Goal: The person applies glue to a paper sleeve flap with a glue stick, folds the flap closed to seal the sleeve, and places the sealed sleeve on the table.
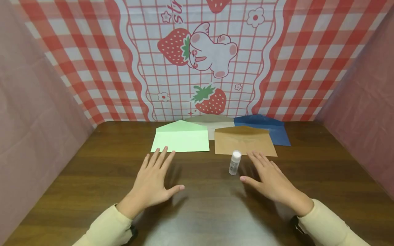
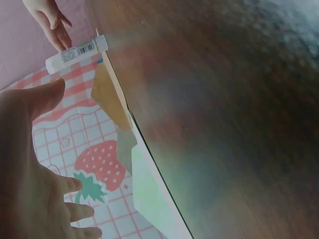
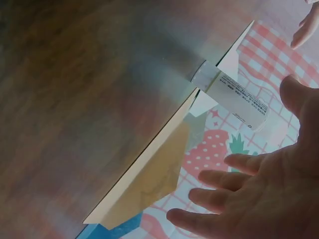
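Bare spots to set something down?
Bare: the brown wood-grain table, near middle, between left hand and right hand; left of the pale green paper envelope; right of the dark blue paper envelope. Crowded: back middle, where those two, a grey envelope and a tan envelope cluster, a white cylindrical tube standing in front of the tan one.
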The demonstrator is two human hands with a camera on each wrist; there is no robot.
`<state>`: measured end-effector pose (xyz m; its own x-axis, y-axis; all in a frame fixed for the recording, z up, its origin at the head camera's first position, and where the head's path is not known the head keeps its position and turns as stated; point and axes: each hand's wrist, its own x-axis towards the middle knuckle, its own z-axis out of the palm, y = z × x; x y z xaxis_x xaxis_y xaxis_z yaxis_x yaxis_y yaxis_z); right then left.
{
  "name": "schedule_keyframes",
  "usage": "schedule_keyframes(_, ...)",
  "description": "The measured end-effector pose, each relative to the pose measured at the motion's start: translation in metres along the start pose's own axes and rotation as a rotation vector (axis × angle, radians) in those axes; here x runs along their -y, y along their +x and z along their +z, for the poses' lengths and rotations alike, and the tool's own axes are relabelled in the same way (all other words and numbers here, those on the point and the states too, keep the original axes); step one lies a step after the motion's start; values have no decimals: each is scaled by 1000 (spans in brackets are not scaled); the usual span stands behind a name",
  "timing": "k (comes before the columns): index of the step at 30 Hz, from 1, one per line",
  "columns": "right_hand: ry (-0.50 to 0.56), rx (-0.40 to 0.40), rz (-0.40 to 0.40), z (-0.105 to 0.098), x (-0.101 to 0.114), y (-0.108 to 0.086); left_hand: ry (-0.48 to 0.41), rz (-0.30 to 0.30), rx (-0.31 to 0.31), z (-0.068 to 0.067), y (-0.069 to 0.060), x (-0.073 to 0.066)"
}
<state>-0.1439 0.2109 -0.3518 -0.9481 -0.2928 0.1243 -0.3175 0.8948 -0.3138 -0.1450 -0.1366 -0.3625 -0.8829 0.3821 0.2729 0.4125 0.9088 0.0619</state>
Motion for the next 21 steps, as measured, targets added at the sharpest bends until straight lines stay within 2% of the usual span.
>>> schedule_keyframes(5,28,-4,-48,-2,-3,7,-7,12,-2,-1,3,-2)
schedule_keyframes(9,111,7,-95,-3,-6,14,-21,22,-6,-1,5,-4)
schedule_keyframes(14,214,32,-95,-2,-10,22,-31,48,-39,-2,7,-7)
schedule_keyframes(17,333,47,-95,1,-12,30,-37,63,-54,-3,9,-7)
schedule_keyframes(21,545,105,-75,8,-13,39,-59,68,-52,-3,10,-7)
